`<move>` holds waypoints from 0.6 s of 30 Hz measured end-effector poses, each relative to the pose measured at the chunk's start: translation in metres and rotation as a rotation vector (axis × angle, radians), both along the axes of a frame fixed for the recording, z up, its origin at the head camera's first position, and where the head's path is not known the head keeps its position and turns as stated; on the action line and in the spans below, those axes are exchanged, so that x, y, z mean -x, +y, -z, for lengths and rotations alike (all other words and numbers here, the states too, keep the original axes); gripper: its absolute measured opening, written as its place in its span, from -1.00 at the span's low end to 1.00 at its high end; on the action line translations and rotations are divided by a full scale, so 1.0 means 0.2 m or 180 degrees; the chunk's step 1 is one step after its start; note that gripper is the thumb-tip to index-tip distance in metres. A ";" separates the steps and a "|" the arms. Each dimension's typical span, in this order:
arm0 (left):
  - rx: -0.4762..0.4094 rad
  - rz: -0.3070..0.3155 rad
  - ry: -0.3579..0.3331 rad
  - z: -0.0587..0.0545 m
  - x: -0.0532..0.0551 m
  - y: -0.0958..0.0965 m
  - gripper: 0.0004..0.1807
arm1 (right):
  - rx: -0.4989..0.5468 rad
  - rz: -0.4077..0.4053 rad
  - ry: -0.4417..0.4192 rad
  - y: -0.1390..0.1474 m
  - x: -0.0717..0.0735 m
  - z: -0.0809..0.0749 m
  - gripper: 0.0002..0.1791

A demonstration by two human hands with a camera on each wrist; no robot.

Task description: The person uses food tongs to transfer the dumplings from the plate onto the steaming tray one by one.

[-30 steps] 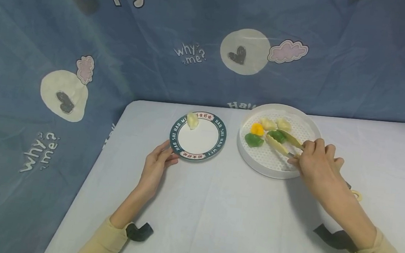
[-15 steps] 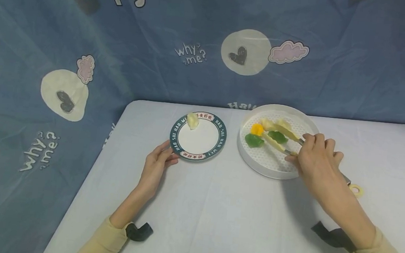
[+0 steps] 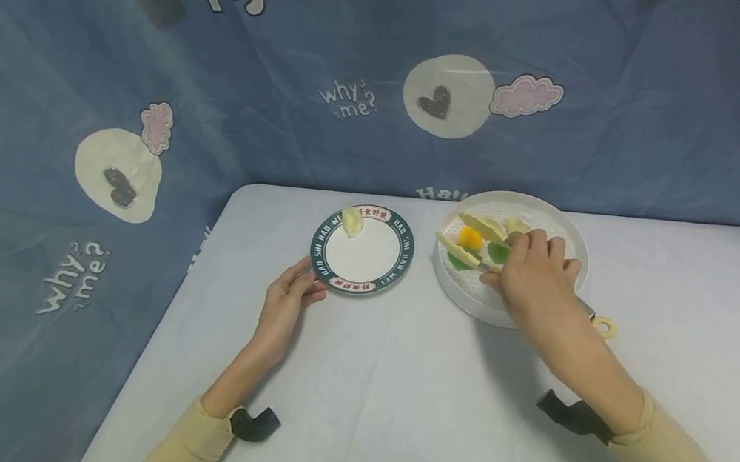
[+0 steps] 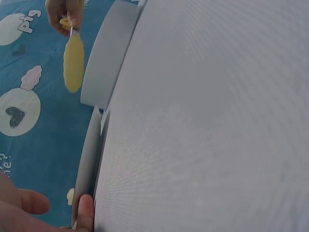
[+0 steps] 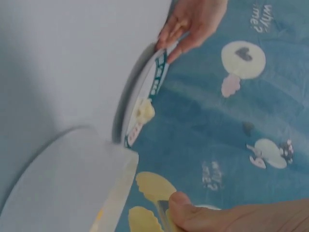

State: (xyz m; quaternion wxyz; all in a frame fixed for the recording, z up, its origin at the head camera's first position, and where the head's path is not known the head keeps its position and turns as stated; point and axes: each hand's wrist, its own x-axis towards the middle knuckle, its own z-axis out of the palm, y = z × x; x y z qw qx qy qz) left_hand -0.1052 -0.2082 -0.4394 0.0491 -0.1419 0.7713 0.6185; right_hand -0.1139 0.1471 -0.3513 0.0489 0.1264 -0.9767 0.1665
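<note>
My left hand (image 3: 286, 301) holds the near left rim of a small plate (image 3: 360, 260) with a green lettered border. A pale, soft-looking piece of food (image 3: 352, 222) lies on the plate's far left part. My right hand (image 3: 536, 277) grips metal tongs with yellow tips (image 3: 457, 251). The tips are spread over a round white perforated tray (image 3: 546, 207), one each side of a bright yellow piece (image 3: 470, 238). Green pieces (image 3: 498, 254) lie near it, partly covered by the tongs and hand. Another pale piece (image 3: 518, 226) shows at the tray's back.
Plate and tray stand side by side at the back of a white-clothed table (image 3: 394, 397). Behind it hangs a blue printed cloth (image 3: 336, 27). Dark straps (image 3: 255, 424) show at both wrists.
The right hand has carried the spread tongs leftward over the tray, from the green piece in the middle to the bright yellow one. The left hand and plate stay still.
</note>
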 end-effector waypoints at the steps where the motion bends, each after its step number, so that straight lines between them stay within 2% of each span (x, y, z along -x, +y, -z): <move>1: -0.0005 -0.0004 0.0000 0.00 0.00 0.00 -0.39 | -0.0019 -0.0033 0.0027 -0.02 0.01 0.00 -0.32; 7: 0.0017 -0.0001 -0.0028 0.01 0.00 0.00 -0.38 | -0.0155 -0.0221 0.0207 -0.15 0.03 0.02 -0.40; 12: -0.0007 -0.0005 -0.0016 0.01 0.00 0.00 -0.38 | -0.0225 -0.0282 0.0306 -0.26 0.06 0.04 -0.38; 18: 0.0006 -0.0011 0.0008 0.01 0.00 0.00 -0.38 | -0.0195 -0.0283 -0.0068 -0.38 0.15 0.05 -0.31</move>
